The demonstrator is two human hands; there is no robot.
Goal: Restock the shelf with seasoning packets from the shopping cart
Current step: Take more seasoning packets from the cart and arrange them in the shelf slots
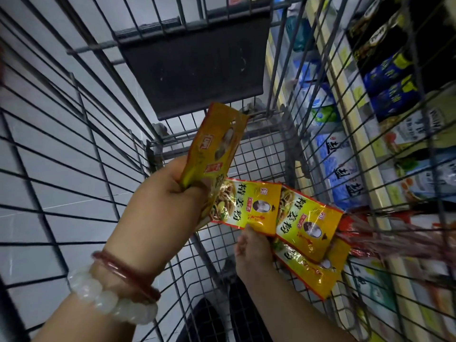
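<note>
I look down into a wire shopping cart [103, 144]. My left hand [170, 196], with a red bangle and a white bead bracelet on the wrist, grips a yellow seasoning packet [217, 144] that points up and away. Lower in the cart, my right hand [254, 250] pinches the edge of another yellow packet [249, 206]. Two more yellow packets [308, 223] lie fanned beside it on the cart bottom, and a red packet [355, 228] lies to their right, blurred.
The cart's dark folded child-seat flap [195, 67] stands at the far end. Through the right cart wall, store shelves [345, 77] hold blue and white bags and dark packets. Grey floor tiles show through the left wall. Dark shoes show below the cart.
</note>
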